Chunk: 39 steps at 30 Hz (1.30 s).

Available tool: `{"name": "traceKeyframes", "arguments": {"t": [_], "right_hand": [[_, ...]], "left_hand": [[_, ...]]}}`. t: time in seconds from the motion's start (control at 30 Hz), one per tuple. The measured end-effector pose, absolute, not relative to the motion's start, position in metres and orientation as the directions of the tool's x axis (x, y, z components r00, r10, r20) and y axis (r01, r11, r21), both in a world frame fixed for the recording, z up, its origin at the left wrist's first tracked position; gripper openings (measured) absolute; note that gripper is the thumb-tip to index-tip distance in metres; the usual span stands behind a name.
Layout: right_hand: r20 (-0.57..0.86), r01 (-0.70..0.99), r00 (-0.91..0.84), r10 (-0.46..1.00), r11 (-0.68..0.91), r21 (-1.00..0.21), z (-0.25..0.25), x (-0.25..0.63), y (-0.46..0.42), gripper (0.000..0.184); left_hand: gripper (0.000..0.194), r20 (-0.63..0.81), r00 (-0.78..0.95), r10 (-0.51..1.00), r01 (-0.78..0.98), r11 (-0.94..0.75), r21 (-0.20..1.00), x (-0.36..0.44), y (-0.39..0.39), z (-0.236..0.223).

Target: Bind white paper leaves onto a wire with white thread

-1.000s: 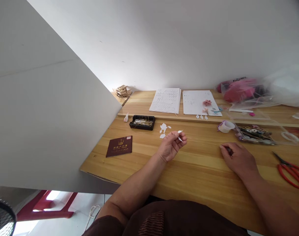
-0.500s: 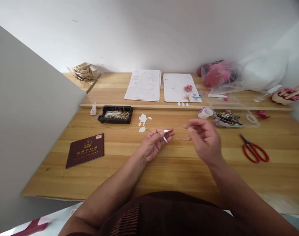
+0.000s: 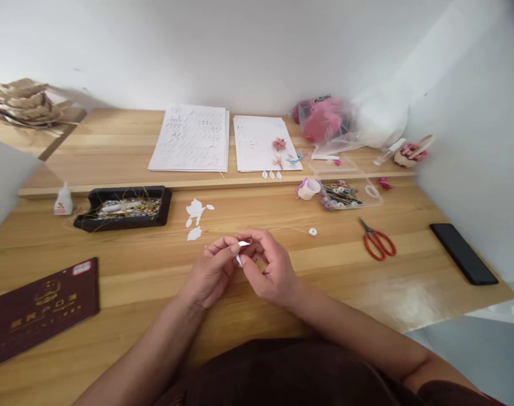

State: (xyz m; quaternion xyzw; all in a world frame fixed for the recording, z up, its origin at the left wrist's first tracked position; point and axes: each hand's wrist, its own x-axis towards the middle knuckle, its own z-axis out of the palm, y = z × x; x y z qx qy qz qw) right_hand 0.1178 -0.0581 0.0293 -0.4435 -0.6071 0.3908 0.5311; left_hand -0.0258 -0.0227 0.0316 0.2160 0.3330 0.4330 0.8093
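Note:
My left hand (image 3: pixel 215 269) is closed, pinching a small white leaf-shaped piece (image 3: pixel 243 244) between thumb and fingers. A second white tip (image 3: pixel 239 260) pokes out below it. My right hand (image 3: pixel 267 265) has come up against the left, its thumb and fingers closed around a thin thread (image 3: pixel 293 228). A small loop of the thread shows at the fingertips. To the right, the thread's other end runs to a small white spool (image 3: pixel 312 232) on the table. Loose white cut-out leaf and flower shapes (image 3: pixel 194 208) lie beyond my left hand.
Red-handled scissors (image 3: pixel 379 243) and a black phone (image 3: pixel 463 254) lie to the right. Behind are a clear box of supplies (image 3: pixel 377 204), a white cup (image 3: pixel 310 189) and paper sheets (image 3: pixel 189 138). A black tray (image 3: pixel 166 206), glue bottle (image 3: pixel 63 201) and maroon booklet (image 3: pixel 45 304) are leftward.
My right hand has moved left to meet my left hand at the white piece. The view has swung right, bringing the whole phone into sight, and the white spool now shows.

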Motion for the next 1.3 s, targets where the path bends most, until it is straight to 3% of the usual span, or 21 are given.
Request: {"name": "traceKeyframes", "arguments": {"t": [0.23,0.37,0.83,1.3], "right_hand": [[0.215,-0.062,-0.002,0.977,0.214,-0.975,0.03,0.118,-0.057,0.013],[0.175,-0.09,0.0,0.985,0.175,-0.981,0.029,0.118,-0.057,0.008],[0.042,-0.154,0.058,0.997,0.05,-0.987,0.035,0.124,-0.051,0.013],[-0.128,-0.27,0.116,0.985,-0.093,-0.958,0.024,0.125,-0.044,0.022]], "left_hand": [[0.026,-0.319,0.406,0.856,-0.542,0.507,0.671,-0.026,-0.024,0.029],[0.023,-0.312,0.401,0.861,-0.524,0.495,0.693,-0.025,-0.024,0.027],[0.02,-0.217,0.243,0.945,-0.33,0.291,0.898,-0.023,-0.026,0.024],[0.038,-0.3,0.317,0.9,-0.323,0.4,0.858,-0.029,-0.023,0.028]]}}
